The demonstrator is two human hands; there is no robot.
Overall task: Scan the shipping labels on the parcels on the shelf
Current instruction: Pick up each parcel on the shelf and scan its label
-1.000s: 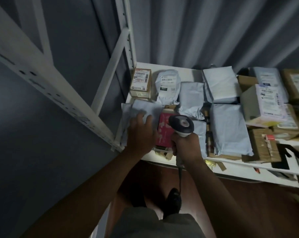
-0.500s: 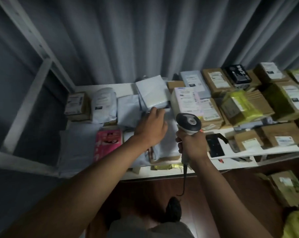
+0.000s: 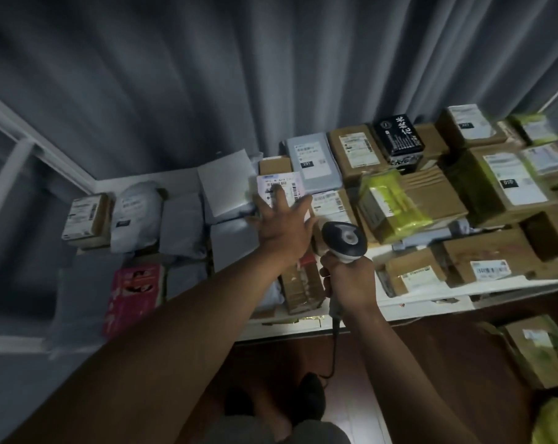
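- Grey curtain backs a white shelf (image 3: 175, 181) crowded with parcels.
- Left hand (image 3: 282, 224), fingers spread, steadies the labelled parcel (image 3: 279, 187) mid-shelf, label facing up.
- Right hand (image 3: 348, 283) grips the scanner (image 3: 344, 240) nearby, ready to read.

**Hidden, cropped, blurred**

Left hand (image 3: 282, 227) covers the lower part of the white-labelled parcel (image 3: 279, 187); label print unreadable. Left of that parcel, the pink package (image 3: 133, 294) is motion-blurred. Right of it, the far boxes (image 3: 537, 155) smear and run off the frame edge.
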